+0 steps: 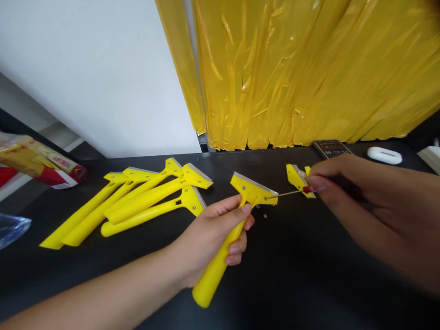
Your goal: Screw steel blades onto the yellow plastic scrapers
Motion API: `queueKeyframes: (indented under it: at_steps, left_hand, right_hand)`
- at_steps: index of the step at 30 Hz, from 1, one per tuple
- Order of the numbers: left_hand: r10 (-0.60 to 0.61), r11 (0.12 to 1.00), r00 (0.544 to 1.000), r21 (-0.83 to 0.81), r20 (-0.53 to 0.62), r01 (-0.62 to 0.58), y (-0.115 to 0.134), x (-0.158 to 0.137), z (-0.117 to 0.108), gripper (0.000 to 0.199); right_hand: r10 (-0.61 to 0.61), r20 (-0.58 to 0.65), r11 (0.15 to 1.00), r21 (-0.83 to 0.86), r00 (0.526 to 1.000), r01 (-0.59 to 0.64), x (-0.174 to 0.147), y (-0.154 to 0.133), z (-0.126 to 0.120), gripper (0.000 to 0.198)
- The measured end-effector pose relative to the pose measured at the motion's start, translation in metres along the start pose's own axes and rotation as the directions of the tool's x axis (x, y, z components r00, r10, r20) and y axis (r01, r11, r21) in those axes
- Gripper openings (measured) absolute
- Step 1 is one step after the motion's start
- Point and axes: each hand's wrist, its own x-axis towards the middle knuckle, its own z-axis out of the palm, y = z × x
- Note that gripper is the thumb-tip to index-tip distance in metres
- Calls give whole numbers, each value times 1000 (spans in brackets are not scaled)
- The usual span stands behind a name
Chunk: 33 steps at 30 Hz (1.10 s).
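Observation:
My left hand (223, 229) is wrapped round the handle of a yellow scraper (215, 266), its bladed head tilted up and away from me. Two screws show on that head. Between the closed fingers of my right hand (357, 201) is a screwdriver (292, 193) with a thin metal shaft and a red handle. Its tip meets the right-hand screw on the scraper head. Most of the screwdriver handle is hidden by my fingers. Just beyond, loose yellow scraper head pieces (296, 178) lie on the table. A few tiny nuts or washers (265, 216) lie beside the held scraper.
Several yellow scrapers (147, 195) lie in a pile on the black table (113, 284) at left. Farther left are a red and yellow box (51, 162) and clear plastic (13, 229). A phone (332, 149) and a white case (384, 155) lie at the back right, before yellow sheeting (292, 68).

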Motion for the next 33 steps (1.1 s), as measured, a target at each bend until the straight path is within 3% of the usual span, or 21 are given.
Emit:
queueKeyframes:
  at_steps: [3,8,21,33]
  left_hand:
    - [-5,1000,1000,1,10,5,0,0,-1,26]
    - [-3,1000,1000,8,17,3,-1,0,0,24]
    - [-13,1000,1000,23,6,13,-1,1,2,25]
    - [-9,1000,1000,-1,20,9,1,0,2,20]
  right_hand:
    - [-48,-7,999,-12,999,48,-2,-2,1,22]
    - [-21,-104,1000,-6,994,20,-4,-10,9,26]
    - [20,-17,999,-33,1000,-21,-5,-11,5,24]
    - [-47,-42,998,-31,998,46,-3,-10,3,18]
